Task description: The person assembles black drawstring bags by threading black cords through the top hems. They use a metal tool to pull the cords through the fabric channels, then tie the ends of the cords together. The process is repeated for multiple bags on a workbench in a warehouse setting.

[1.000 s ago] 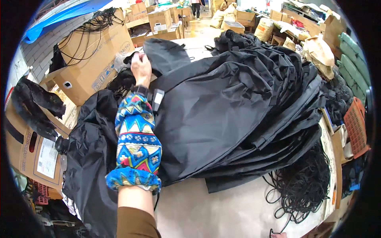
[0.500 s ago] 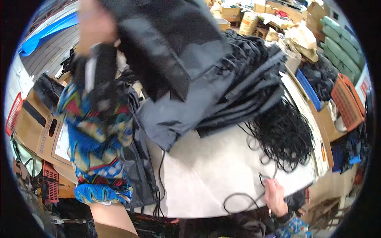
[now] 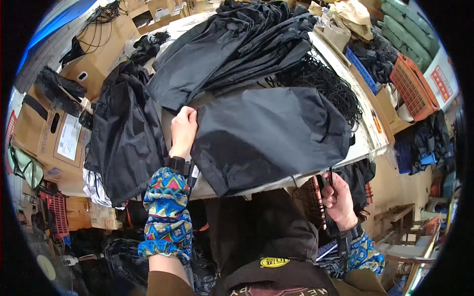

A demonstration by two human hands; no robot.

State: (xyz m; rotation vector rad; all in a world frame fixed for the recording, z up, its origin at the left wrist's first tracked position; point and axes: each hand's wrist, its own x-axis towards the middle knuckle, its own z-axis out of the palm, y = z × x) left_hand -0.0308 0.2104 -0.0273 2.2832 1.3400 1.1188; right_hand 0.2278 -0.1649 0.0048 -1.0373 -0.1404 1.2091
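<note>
- Black fabric bag [image 3: 269,135] lying flat at the near edge of the worktop [image 3: 368,135], 1 corner hanging over the front.
- Thin, slick-looking cloth: probably light, limp, quick to slide and crumple; no stiffness to lift by the middle.
- Best taken at a hem or corner, pinched firmly, since smooth cloth likely slips from a loose hold.
- Left hand [image 3: 183,130] at the bag's upper left edge, fingers curled shut on the hem.
- Right hand [image 3: 337,197] below the worktop's front edge, closed around a thin black cord [image 3: 330,177] running up toward the bag.
- Heap of similar black bags [image 3: 237,44] farther back, well apart from both hands.
- Tangle of black cords [image 3: 321,81] just behind the bag, touching its far edge.
- More black cloth [image 3: 126,138] draped off the left side, near the left hand.
</note>
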